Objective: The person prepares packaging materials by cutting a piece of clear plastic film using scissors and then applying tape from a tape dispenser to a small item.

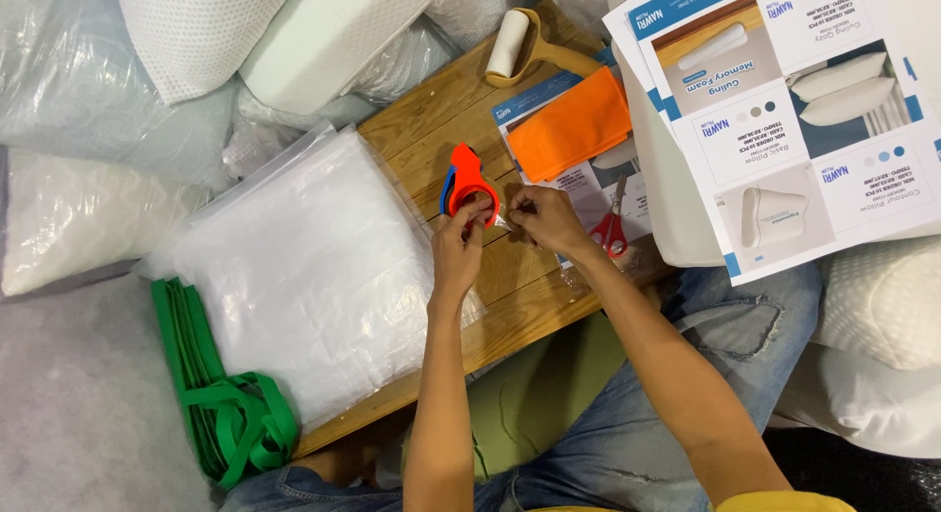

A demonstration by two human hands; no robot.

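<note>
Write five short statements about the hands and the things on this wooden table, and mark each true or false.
1. The left hand touches the orange tape dispenser. True.
2. The scissors have blue handles. False: they are red.
3. The orange cloth lies folded beyond the right hand. True.
4. The lint roller lies on the stack of clear plastic bags. False: it lies on the wooden table.
5. The green straps lie left of the bags. True.

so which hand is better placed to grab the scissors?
Right. The right hand sits beside the red-handled scissors on the wooden table, while the left hand is on the orange tape dispenser, farther away.
</note>
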